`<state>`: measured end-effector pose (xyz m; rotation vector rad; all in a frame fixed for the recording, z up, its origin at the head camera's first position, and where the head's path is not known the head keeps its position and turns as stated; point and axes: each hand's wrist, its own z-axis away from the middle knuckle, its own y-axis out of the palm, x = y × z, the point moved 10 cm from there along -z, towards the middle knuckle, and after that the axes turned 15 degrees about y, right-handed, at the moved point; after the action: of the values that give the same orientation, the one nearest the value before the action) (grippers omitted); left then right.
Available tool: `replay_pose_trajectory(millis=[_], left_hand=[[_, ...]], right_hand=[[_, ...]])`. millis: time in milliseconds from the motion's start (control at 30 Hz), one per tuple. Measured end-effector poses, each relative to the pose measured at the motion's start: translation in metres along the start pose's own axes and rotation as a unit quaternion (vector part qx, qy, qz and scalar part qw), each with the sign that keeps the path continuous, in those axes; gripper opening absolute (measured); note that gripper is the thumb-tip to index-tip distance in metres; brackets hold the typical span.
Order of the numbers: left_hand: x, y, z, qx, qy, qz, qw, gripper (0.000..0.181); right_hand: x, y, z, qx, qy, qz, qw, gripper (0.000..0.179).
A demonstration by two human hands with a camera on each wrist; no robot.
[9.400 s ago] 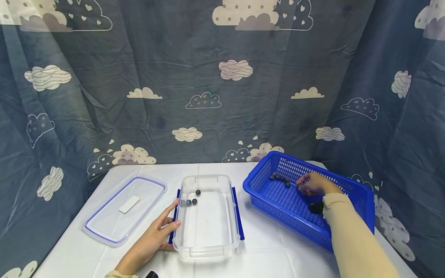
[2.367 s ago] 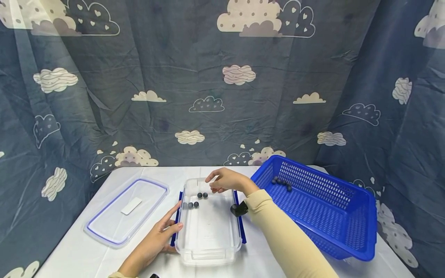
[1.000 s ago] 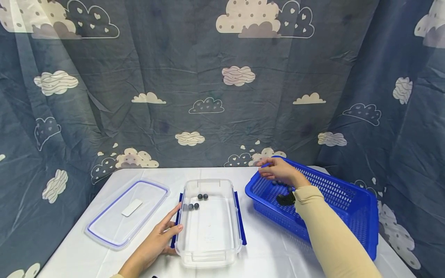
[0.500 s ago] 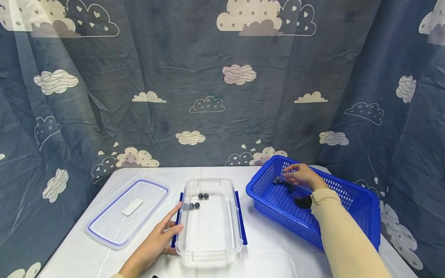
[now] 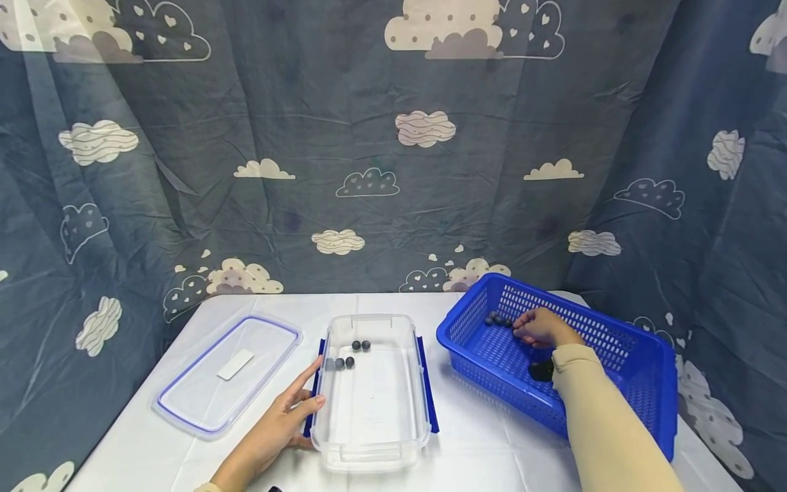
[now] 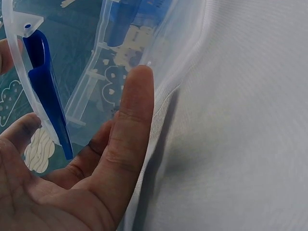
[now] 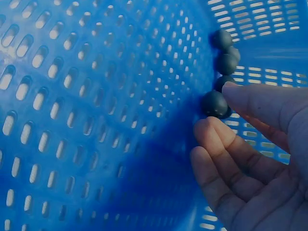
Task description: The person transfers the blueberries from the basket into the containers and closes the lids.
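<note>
A dark curtain [image 5: 307, 89] printed with clouds is filling the upper part and both sides of the head view. Below it, a white-covered table [image 5: 467, 437] is spreading across the bottom of the frame. At the right of the frame a blue basket [image 5: 504, 386] is lying slantwise, its slotted walls rising around the right hand [image 5: 542, 328]. A clear box [image 5: 371, 403] is standing at the lower centre, its top uncovered. A clear lid [image 5: 224, 386] with a blue edge is lying flat at the lower left, apart from the box. A pale sleeve [image 5: 605, 417] is running up from the lower right of the frame into the basket.

The left hand [image 5: 279, 424] is resting against the box's left side, its fingers spread and slightly bent, the thumb touching near the rim. The right hand is reaching down inside the basket, its fingers curled; in the right wrist view, thumb and fingertip are pinching the nearest ball [image 7: 214, 103], and I cannot tell whether it is clear of the basket.

Blue latches [image 5: 428, 386] are hanging along the box's two long sides. A black device [image 5: 541, 370] is sitting at the right wrist, and a white label [image 5: 236, 364] is lying on the lid. Smallest of all, several dark balls [image 5: 497, 318] are clustering in the basket's far left end, while at least four more are sitting in the box's upper left part.
</note>
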<state>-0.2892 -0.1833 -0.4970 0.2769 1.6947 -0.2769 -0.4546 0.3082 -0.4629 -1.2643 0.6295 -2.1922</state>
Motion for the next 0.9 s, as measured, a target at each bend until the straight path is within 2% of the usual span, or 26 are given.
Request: replay_pose_trajectory(millis=[200, 467, 633, 900], left_hand=[[-0.0022, 0.0008, -0.0006, -0.003, 0.002, 0.001, 1.0000, 0.074], [-0.0001, -0.0004, -0.0012, -0.009, 0.000, 0.000, 1.0000, 0.074], [0.0022, -0.0011, -0.0010, -0.008, -0.002, 0.002, 1.0000, 0.074], [0.0029, -0.0029, -0.0002, -0.014, -0.005, -0.001, 0.9999, 0.074]], right_hand=[[-0.0013, -0.0030, -0.0022, -0.027, -0.012, 0.023, 0.9993, 0.022], [-0.0041, -0.0069, -0.0046, -0.057, -0.005, 0.040, 0.9976, 0.019], [-0.0027, -0.0065, -0.0007, -0.052, -0.013, 0.043, 0.9976, 0.020], [0.0036, -0.0069, -0.0042, -0.023, -0.033, 0.016, 0.9991, 0.026]])
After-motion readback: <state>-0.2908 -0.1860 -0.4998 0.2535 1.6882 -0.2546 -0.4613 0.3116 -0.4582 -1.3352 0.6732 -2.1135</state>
